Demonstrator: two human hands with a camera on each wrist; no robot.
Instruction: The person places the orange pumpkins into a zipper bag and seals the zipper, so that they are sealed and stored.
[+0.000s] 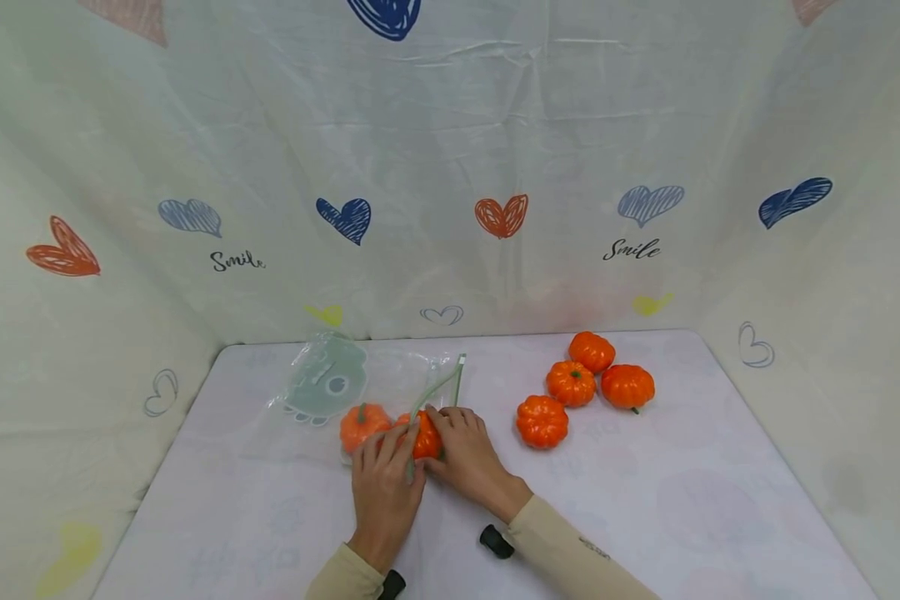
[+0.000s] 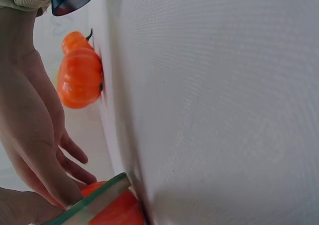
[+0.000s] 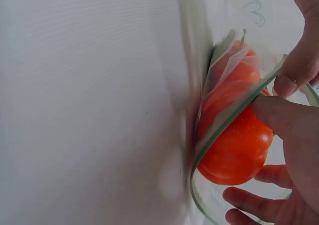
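A clear plastic zip bag (image 1: 322,379) with a green cartoon print and green edge strip lies at the table's left middle. Inside it sits one small orange pumpkin (image 1: 363,425). A second pumpkin (image 3: 239,145) is at the bag's mouth, partly behind the green rim. My right hand (image 1: 468,454) holds this pumpkin, thumb on its near side and fingers around the far side. My left hand (image 1: 386,492) pinches the green rim of the bag beside it; in the right wrist view its thumb (image 3: 289,83) presses on the strip.
Several more orange pumpkins (image 1: 572,383) stand in a loose group on the right half of the white table (image 1: 682,517). Behind the table hangs a pale cloth (image 1: 420,150) printed with hearts. Black wrist cameras (image 1: 497,542) sit under the sleeves.
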